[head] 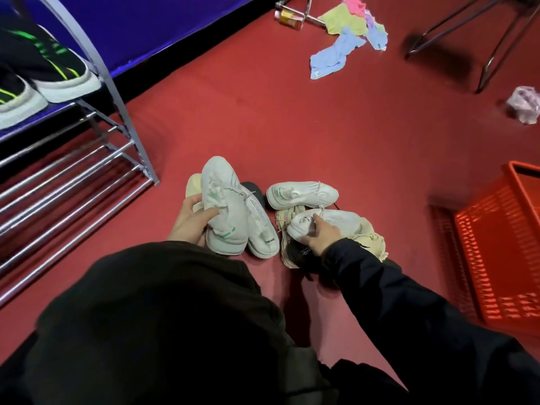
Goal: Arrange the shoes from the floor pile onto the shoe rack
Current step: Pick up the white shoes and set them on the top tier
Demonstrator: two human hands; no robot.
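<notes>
Two hands are seen working the floor pile (292, 217) on the red floor (292, 127). Left hand (191, 219) is closed around a white sneaker (223, 211), gripped at mid-body with fingers wrapped over its side; shoe is held toe pointing away, heel toward the camera, green mark at the heel. A second white shoe (261, 226) is pressed against its right side, sole edge with printed text facing the camera; whether it is also held by that hand cannot be told. A pale yellow shoe (193, 185) is partly hidden behind them.

Right hand (320, 233) is clamped on the heel end of another white sneaker (327, 220), thumb and fingers pinching it from above. That shoe is lying on top of a beige laced shoe (371, 238) and a black shoe (304, 255). One more white sneaker (302, 194) is resting on its side just behind, untouched.

Shoe rack (117, 118) is at left, chrome bars on the lower tiers bare. Upper tier is occupied by a black pair with green stripes (58, 68). Orange basket (496, 244) is at right, well apart from the pile. Coloured cloths (350, 30) are scattered at the far end.
</notes>
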